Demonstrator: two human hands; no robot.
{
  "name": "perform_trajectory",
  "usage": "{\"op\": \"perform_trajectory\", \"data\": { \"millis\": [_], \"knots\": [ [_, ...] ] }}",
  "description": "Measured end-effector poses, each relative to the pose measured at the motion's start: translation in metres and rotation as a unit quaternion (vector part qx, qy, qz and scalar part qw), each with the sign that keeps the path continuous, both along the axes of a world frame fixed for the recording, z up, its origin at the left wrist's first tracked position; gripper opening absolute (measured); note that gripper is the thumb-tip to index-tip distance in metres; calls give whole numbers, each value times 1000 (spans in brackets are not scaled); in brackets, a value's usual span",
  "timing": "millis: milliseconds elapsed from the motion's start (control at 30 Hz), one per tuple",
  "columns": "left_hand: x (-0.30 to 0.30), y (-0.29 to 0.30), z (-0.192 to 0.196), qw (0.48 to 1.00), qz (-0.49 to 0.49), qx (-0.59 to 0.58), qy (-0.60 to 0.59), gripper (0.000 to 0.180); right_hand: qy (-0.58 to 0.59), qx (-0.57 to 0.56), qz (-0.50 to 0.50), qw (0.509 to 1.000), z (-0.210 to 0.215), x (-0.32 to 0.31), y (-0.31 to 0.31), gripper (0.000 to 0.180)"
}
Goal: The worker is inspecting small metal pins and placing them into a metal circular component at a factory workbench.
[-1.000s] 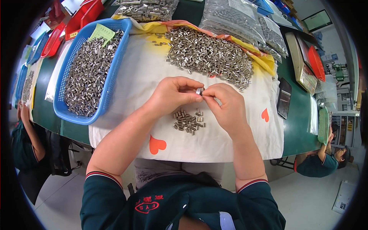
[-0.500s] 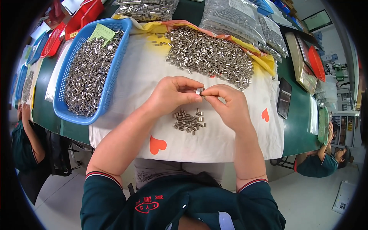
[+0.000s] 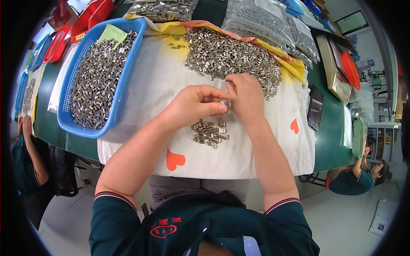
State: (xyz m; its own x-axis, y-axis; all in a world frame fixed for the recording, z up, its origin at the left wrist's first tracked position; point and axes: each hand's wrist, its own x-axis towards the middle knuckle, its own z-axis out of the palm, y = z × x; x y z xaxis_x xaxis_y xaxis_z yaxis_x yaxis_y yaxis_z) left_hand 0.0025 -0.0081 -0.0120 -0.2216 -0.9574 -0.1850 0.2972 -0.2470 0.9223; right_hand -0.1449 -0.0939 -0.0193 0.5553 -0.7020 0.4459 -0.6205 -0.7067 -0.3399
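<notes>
My left hand pinches a small round silvery metal part between thumb and fingertips. Just up and to the right, my right hand has its thumb and forefinger closed at the near edge of a big pile of short metal cylinders; what they grip, if anything, is too small to make out. Below my hands, a small heap of similar cylinders lies on the white cloth. A blue perforated basket full of short metal pieces stands at the left.
Clear bags of metal parts line the back, beyond a yellow-orange cloth edge. A dark phone-like slab lies right of the cloth on the green table. Co-workers sit at far left and far right.
My right hand has left the part held in my left hand and moved up to the large pile's edge. My left hand stays nearly in place, still pinching the part.
</notes>
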Motion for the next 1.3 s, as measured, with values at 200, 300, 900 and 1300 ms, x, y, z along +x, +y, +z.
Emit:
{"op": "perform_trajectory", "data": {
  "millis": [200,300,900,1300],
  "knots": [
    [3,-2,4,998,23,25,51,32,9,66,2,998,2,-4,0,6],
    [1,-4,3,999,28,26,34,31,-37,32,-10,999,1,-4,-4,6],
    [3,-4,3,999,38,-23,6,36,-4,5,31,1000,7,-3,-2,4],
    [6,-3,2,996,83,-15,-40,35,-177,314,102,927,37,-15,22,7]
  ]
}}
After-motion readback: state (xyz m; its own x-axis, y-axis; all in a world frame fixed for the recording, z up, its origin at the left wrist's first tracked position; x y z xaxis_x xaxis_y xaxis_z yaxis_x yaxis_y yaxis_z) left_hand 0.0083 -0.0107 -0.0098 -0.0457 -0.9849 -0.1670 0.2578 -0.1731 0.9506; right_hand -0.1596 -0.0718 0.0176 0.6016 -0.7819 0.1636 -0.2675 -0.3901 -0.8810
